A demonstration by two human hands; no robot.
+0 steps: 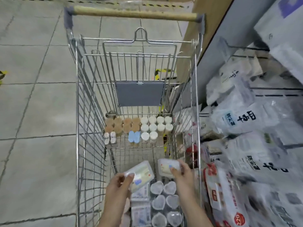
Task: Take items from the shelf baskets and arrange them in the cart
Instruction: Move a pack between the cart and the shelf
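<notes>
Nearest the camera, two small clear packs are held over the cart [78, 99]. The left pack [139, 175] is pinched at its near end by the left hand [118, 185], thumb on top and fingers curled beneath it. The right pack [168, 167] is gripped along its near edge by the right hand [182, 174], fingers curled over it. Both packs are flat, rectangular and see-through, with pale contents and small blue and red marks on the label; motion blur hides finer print. Neither pack is set down yet.

Below the hands, part of the near floor of the cart is already filled: clear heart-shaped cups [165, 200] are stood in two neat columns, and flat white packets [141, 208] are laid just beside them on the left. The middle of the cart floor is seen bare.

At the far end, rows are already arranged: brown round lids [123, 125] on the left, white round lids [156, 125] on the right, with two blue items [134, 136] and two small white items [109, 137] in front.

The task is judged well under way, not finished. On the right, many white bags [242, 122] are still piled on the shelf [213, 51].
</notes>
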